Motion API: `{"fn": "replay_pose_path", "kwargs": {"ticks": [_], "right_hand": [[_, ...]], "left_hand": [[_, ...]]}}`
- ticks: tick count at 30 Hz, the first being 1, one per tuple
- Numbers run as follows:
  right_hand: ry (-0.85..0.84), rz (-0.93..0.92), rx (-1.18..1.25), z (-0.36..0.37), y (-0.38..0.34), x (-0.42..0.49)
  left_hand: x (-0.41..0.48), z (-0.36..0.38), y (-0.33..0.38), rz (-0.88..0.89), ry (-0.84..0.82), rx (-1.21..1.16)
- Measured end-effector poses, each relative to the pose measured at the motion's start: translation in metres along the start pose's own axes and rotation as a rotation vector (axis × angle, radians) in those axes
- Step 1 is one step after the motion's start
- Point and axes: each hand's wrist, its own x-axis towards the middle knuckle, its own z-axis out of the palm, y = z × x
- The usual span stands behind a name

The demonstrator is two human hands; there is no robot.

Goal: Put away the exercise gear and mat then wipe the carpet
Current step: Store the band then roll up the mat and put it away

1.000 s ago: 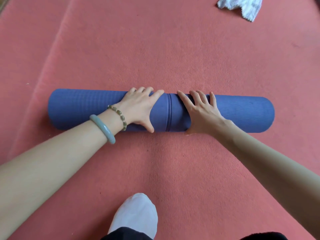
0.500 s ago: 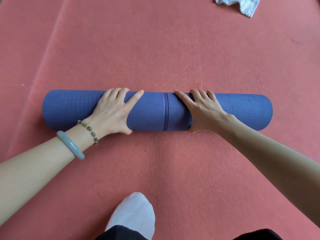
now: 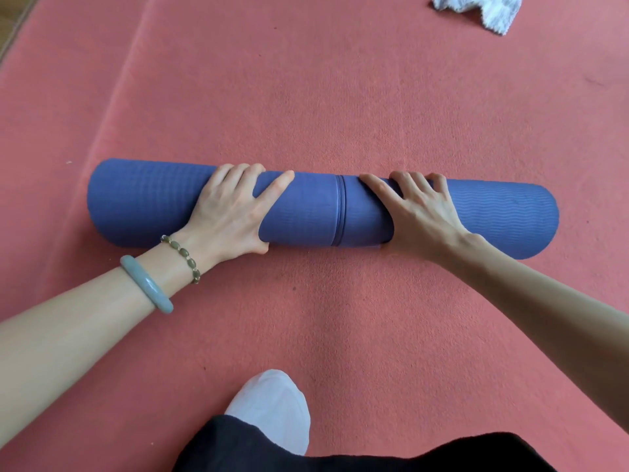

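Gripping the rolled mat [image 3: 143,202] with both hands on the carpet [image 3: 340,97]

Since 1.0 s ago: the left hand [image 3: 228,216] has slid left along the roll, off the band [image 3: 340,212]; a bare stretch of mat now sits between them. Over the last 0.5 s it has barely shifted. The right hand [image 3: 422,216] stays just right of the band. The roll lies in the same spot, crosswise. More dark trouser [image 3: 374,454] shows at the bottom edge.

Hands: the left one has its fingers spread and draped over the top of the roll, thumb tucked against the near underside, so it holds the mat. The right one has bent fingers hooked over the top and its heel on the near side. Its thumb is hidden, but it holds the mat too.

Materials: the mat is blue foam, a tight long cylinder with fine ribbing, wavy on the right part. The ends look rounded in the wide lens. The band is a thin darker blue loop round the middle. The carpet is salmon-red, short-napped and flat, with a few specks.

Around: a crumpled white fluffy cloth [image 3: 476,8] lies at the top right, well apart from the mat and cut off by the frame. A smooth pale green bangle [image 3: 149,287] and a bracelet [image 3: 183,253] of olive beads are on the left wrist. A white sock [image 3: 272,407] is on the carpet near the person, between the forearms. Nothing lies over the mat but the hands.
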Motion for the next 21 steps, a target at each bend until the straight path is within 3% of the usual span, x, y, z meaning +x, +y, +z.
{"fn": "replay_pose_path", "kwargs": {"ticks": [4,9,21], "right_hand": [[-0.025,-0.007,-0.004,-0.035,0.003,0.002],[-0.074,0.026,0.052,-0.126,0.002,-0.015],[-0.089,0.113,0.09,-0.492,0.044,-0.074]], "left_hand": [[0.003,-0.031,-0.005,-0.02,-0.01,0.001],[0.002,-0.132,-0.014,-0.011,-0.092,-0.016],[0.03,-0.494,-0.037,0.08,-0.05,-0.097]]}}
